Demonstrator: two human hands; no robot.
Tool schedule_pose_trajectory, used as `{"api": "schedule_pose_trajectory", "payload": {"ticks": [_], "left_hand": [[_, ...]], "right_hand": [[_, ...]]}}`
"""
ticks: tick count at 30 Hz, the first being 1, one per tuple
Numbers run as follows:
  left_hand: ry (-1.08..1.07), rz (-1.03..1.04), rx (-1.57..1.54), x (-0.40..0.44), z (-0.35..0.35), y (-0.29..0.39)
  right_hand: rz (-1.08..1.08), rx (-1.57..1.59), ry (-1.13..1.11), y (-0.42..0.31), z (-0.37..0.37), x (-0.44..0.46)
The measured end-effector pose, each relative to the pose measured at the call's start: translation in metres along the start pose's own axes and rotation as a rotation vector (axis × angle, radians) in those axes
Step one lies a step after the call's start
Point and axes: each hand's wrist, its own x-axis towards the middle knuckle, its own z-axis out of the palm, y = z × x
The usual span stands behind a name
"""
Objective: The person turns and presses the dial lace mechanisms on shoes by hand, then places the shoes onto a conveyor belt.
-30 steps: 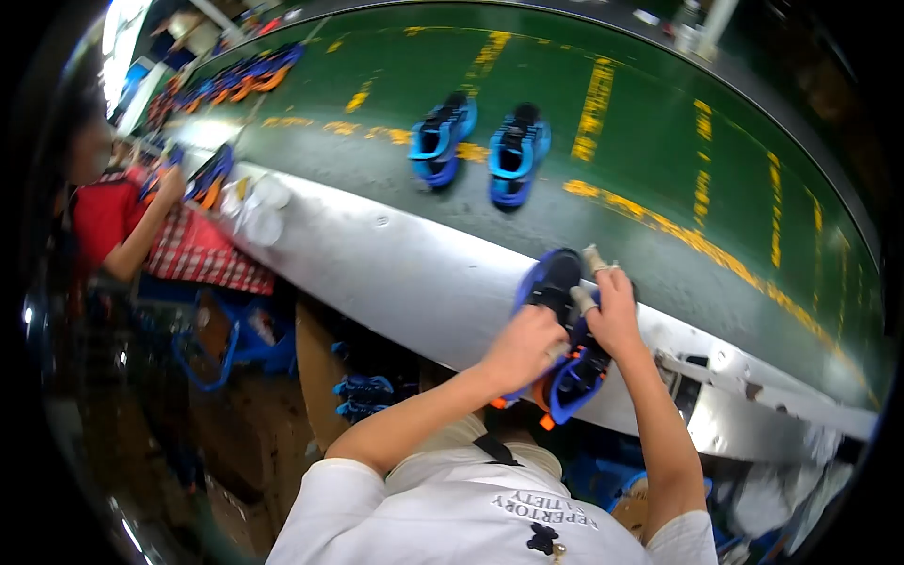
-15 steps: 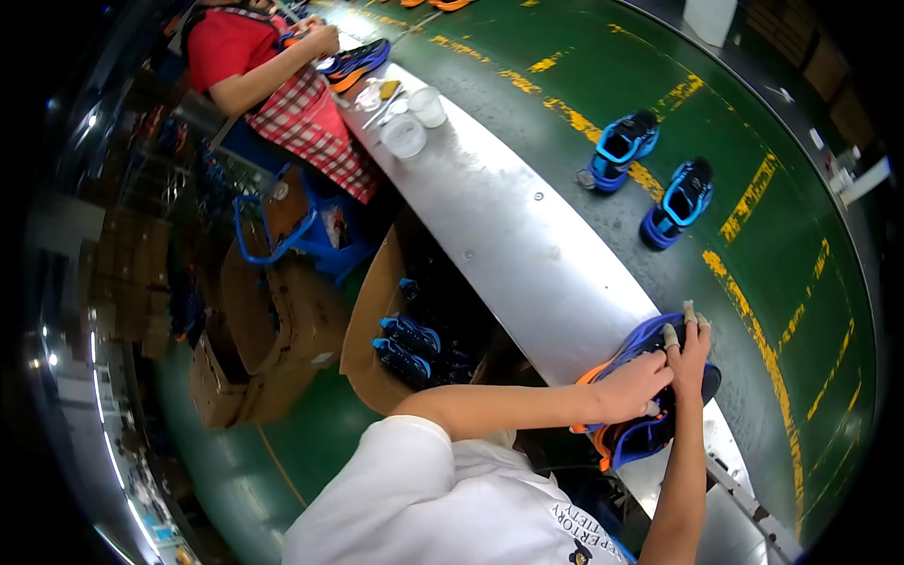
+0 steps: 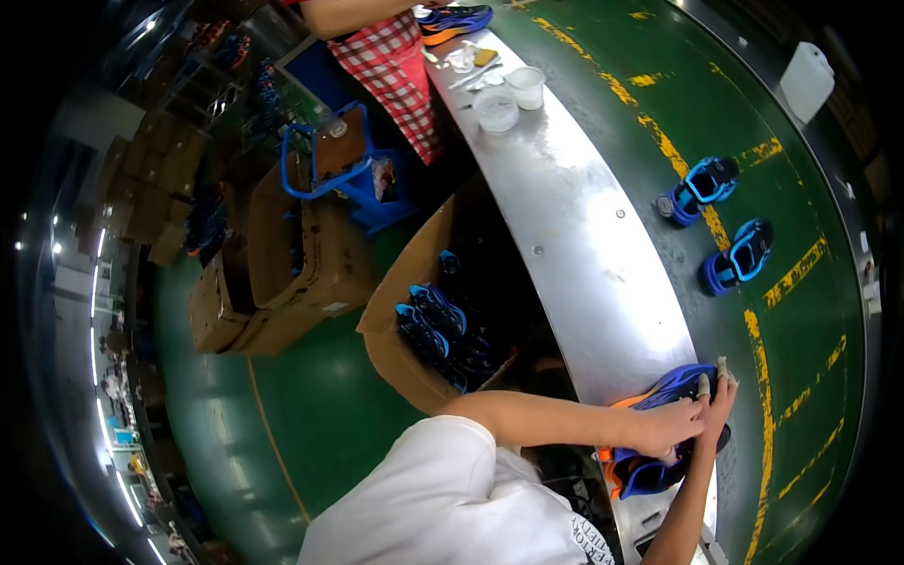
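Two blue, black and orange shoes lie side by side on the metal ledge at the lower right; the upper one (image 3: pixel 673 386) and the lower one (image 3: pixel 648 476) are partly covered by my hands. My left hand (image 3: pixel 670 426) rests over them with its fingers curled together; what they pinch is hidden. My right hand (image 3: pixel 718 403) is against it, fingers stretched out over the shoes, some with pale fingertip covers. Beyond them, a black and blue shoe (image 3: pixel 702 191) and another (image 3: pixel 739 257) stand on the green surface.
The metal ledge (image 3: pixel 584 207) runs upward to two plastic cups (image 3: pixel 496 109) and a co-worker's checkered apron (image 3: pixel 391 80) beside a blue and orange shoe (image 3: pixel 455 23). Left of the ledge are a carton (image 3: pixel 381 311) of shoes, a blue stool (image 3: pixel 377 179) and more cartons (image 3: pixel 330 264).
The view has swung left, so the ledge, shoes and hands appear farther right and lower. My hands stay on the pair, now closer together. The carton of shoes shows more fully.
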Motion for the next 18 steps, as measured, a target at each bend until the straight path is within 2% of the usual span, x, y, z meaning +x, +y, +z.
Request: {"api": "schedule_pose_trajectory", "payload": {"ticks": [2, 3, 6, 7, 10, 11, 13, 15, 17, 18], "left_hand": [[0.092, -0.083, 0.195, 0.001, 0.005, 0.009], [0.085, -0.111, 0.052, 0.001, 0.008, 0.007], [-0.234, 0.067, -0.152, 0.012, 0.002, -0.023], [-0.216, 0.098, -0.120, 0.009, -0.004, -0.017], [0.061, 0.101, 0.104, -0.002, -0.013, 0.008], [-0.001, 0.029, 0.212, 0.004, -0.017, 0.014], [0.143, 0.021, 0.047, 0.005, -0.001, 0.002], [-0.044, 0.093, -0.210, 0.006, -0.016, -0.015], [-0.224, 0.052, -0.211, 0.005, -0.021, -0.014], [-0.242, 0.036, -0.222, 0.006, -0.022, -0.008]], "right_hand": [[-0.020, -0.007, -0.005, 0.006, 0.003, 0.000], [-0.022, -0.011, -0.015, 0.011, 0.003, -0.002], [-0.021, -0.005, -0.001, 0.006, -0.003, -0.006], [-0.024, 0.004, 0.011, 0.001, -0.003, -0.005], [-0.094, 0.012, 0.054, 0.003, 0.001, -0.001], [-0.118, 0.012, 0.077, 0.007, 0.003, -0.001], [-0.082, 0.034, 0.083, -0.006, -0.003, -0.003], [0.004, 0.070, 0.104, -0.020, -0.005, -0.005], [0.052, 0.076, 0.150, -0.021, -0.002, -0.010], [0.062, 0.082, 0.160, -0.020, -0.004, -0.015]]}}
